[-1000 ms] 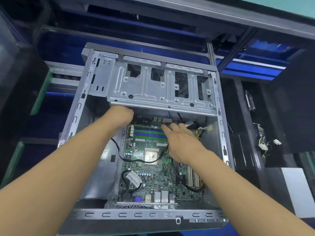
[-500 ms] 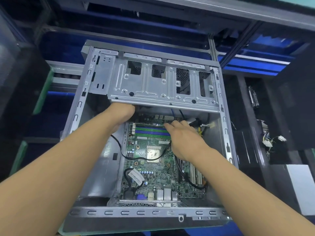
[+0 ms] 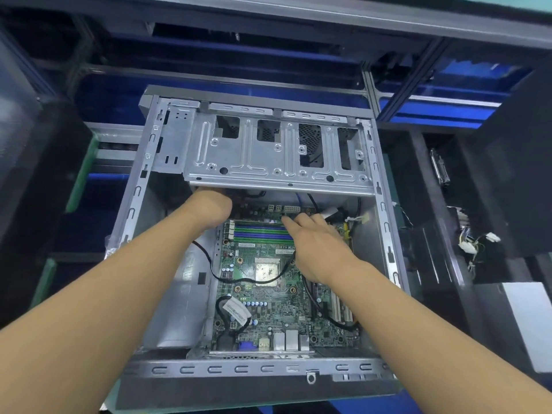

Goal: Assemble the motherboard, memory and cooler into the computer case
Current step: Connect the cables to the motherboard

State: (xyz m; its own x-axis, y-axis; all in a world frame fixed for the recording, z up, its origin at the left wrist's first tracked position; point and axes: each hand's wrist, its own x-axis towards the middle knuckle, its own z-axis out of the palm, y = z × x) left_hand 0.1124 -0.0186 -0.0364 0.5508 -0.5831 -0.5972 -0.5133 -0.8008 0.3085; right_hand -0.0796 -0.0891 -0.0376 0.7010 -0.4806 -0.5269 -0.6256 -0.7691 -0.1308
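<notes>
An open grey computer case [image 3: 388, 249] lies flat in front of me. A green motherboard [image 3: 268, 306] sits inside it, with a bare silver processor [image 3: 266, 273] at its middle and green and blue memory slots [image 3: 257, 231] at its far end. My left hand [image 3: 209, 207] reaches under the metal drive cage [image 3: 268, 156]; its fingers are hidden there. My right hand [image 3: 313, 240] lies over the right end of the memory slots, fingers stretched toward the far connectors. No cooler shows.
Black cables [image 3: 227, 279] loop across the motherboard. A bundle of loose white connectors [image 3: 478, 243] hangs in the dark rack to the right. Blue bins and grey shelf rails stand behind the case.
The view shifted slightly. My right hand's fingers slid a little farther toward the far edge of the board. The left hand stayed under the drive cage.
</notes>
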